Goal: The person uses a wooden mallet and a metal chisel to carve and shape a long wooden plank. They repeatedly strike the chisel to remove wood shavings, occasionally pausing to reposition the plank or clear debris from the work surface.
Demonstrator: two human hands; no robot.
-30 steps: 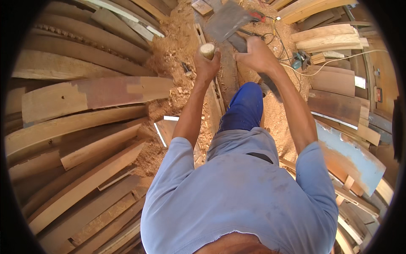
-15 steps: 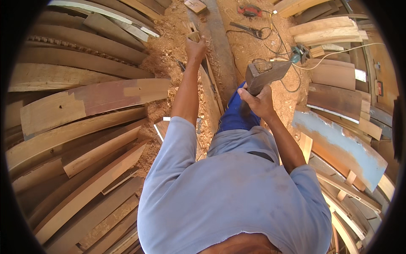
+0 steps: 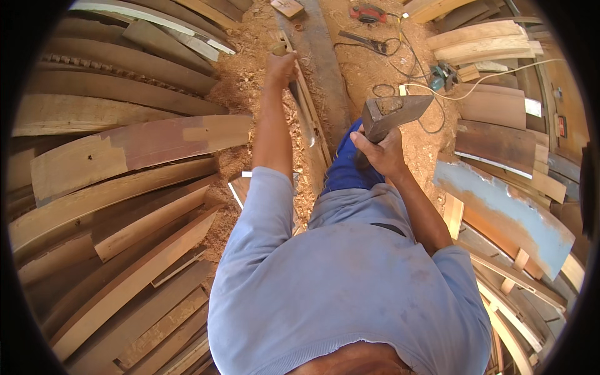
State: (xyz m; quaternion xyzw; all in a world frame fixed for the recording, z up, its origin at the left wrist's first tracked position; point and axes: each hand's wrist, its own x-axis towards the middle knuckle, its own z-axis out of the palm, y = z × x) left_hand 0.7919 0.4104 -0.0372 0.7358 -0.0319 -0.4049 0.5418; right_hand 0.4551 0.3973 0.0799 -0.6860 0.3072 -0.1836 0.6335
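My left hand (image 3: 282,67) is closed around a wooden-handled chisel (image 3: 279,48), the handle's end showing past the fist. Its blade is mostly hidden; a grey metal length (image 3: 308,132) shows on the near side, though I cannot tell whether it belongs to the same tool. Under that hand runs a narrow wooden piece (image 3: 320,145) with a slot cut near its far end. My right hand (image 3: 386,151) grips the handle of a dark wooden mallet (image 3: 395,116), its block head raised above my blue-clad leg and apart from the chisel.
A thick plank (image 3: 326,62) lies under the narrow piece, with a small wooden block (image 3: 287,7) at its far end. Shavings (image 3: 240,87) cover the ground. Beyond are a red power tool (image 3: 367,14), a teal power tool (image 3: 442,76) and cords. Stacked boards (image 3: 125,147) flank both sides.
My left hand has shifted slightly left and nearer, turning with the chisel, and more of the slotted piece shows. The mallet has dropped slightly, still in my right hand.
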